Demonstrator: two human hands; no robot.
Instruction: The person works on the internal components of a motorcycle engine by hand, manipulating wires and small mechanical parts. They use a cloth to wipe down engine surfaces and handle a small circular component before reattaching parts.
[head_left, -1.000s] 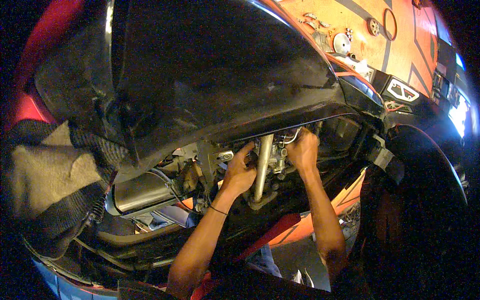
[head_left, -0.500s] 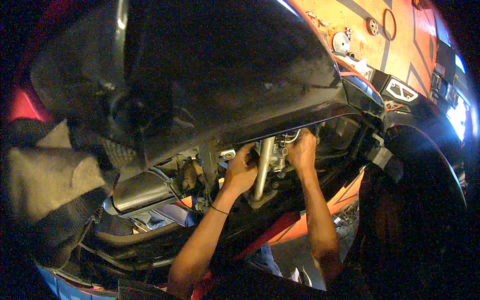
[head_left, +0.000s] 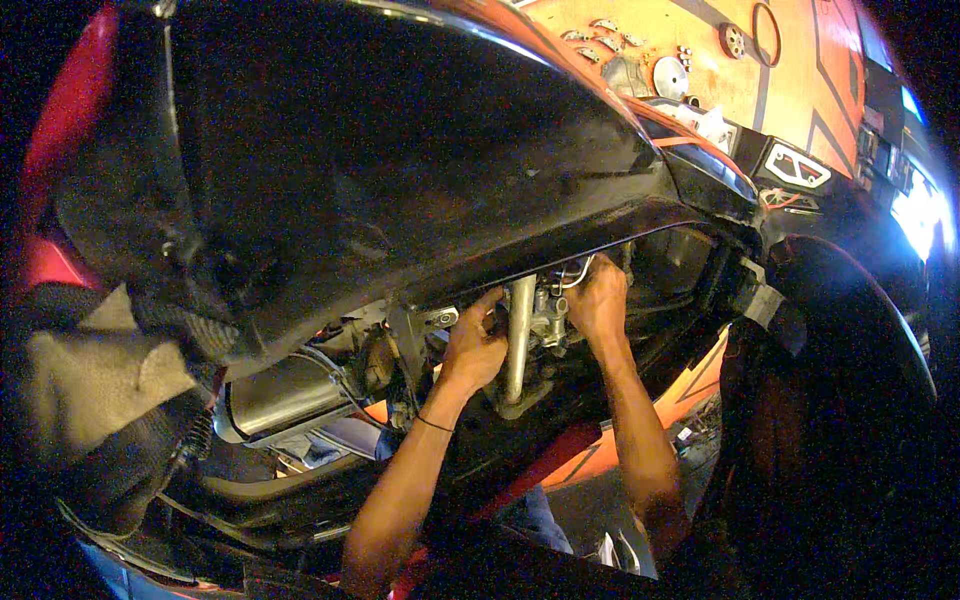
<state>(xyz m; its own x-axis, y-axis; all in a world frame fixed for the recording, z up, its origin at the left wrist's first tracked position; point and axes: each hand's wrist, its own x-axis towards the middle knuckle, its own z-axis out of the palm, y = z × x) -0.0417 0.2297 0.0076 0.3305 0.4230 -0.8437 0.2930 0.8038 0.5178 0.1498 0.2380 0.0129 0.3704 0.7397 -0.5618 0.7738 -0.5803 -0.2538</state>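
Below the lower edge of the black panel, in the head view, both hands remain at the same metal parts as half a second ago. Only the view has shifted slightly, so the work seems to sit at the same spot, nothing visibly freed. The left hand is partly curled just left of the pale tube; whether its grip has hold of anything, I cannot tell. The right hand is bent in beside the white cable and metal fitting, its fingertips and hold hidden.
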